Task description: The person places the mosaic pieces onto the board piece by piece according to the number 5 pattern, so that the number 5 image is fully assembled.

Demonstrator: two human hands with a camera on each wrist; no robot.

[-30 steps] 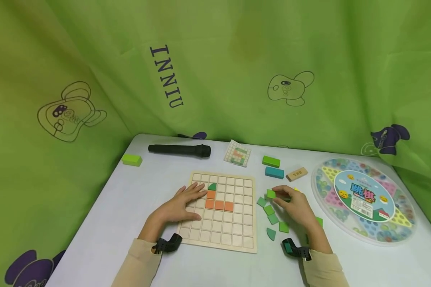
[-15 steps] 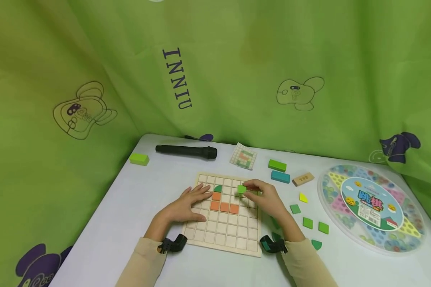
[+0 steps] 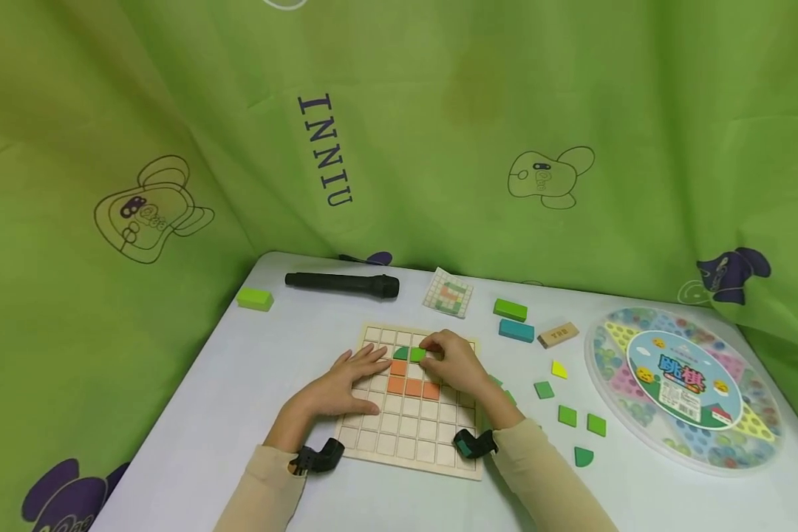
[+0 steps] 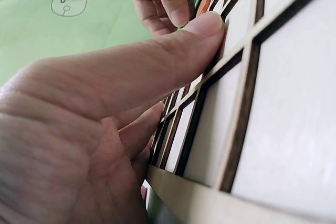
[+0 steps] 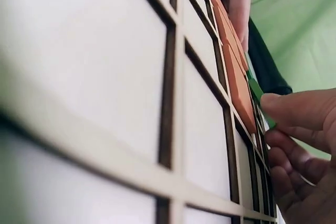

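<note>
A wooden grid board (image 3: 406, 432) lies on the table before me. Several orange square tiles (image 3: 413, 386) sit in its cells, with a dark green quarter-round tile (image 3: 401, 353) above them. My right hand (image 3: 447, 360) pinches a light green square tile (image 3: 417, 355) and holds it at the cell just right of the dark green piece. In the right wrist view the green tile (image 5: 255, 92) shows edge-on past the orange tiles (image 5: 236, 80). My left hand (image 3: 346, 380) rests flat on the board's left side, fingers straight; its thumb (image 4: 173, 51) presses the board (image 4: 273, 119).
Loose green tiles (image 3: 567, 415) and a yellow piece (image 3: 559, 369) lie right of the board. Behind stand green (image 3: 510, 309), teal (image 3: 516, 329) and wooden (image 3: 558, 335) blocks, a pattern card (image 3: 448, 292), a black microphone (image 3: 342, 284) and a green block (image 3: 255, 298). A round marble game box (image 3: 688, 384) fills the right side.
My right hand lifted a light green tile from the loose pile and carried it left across the board to beside the dark green piece. The left hand stayed put.
</note>
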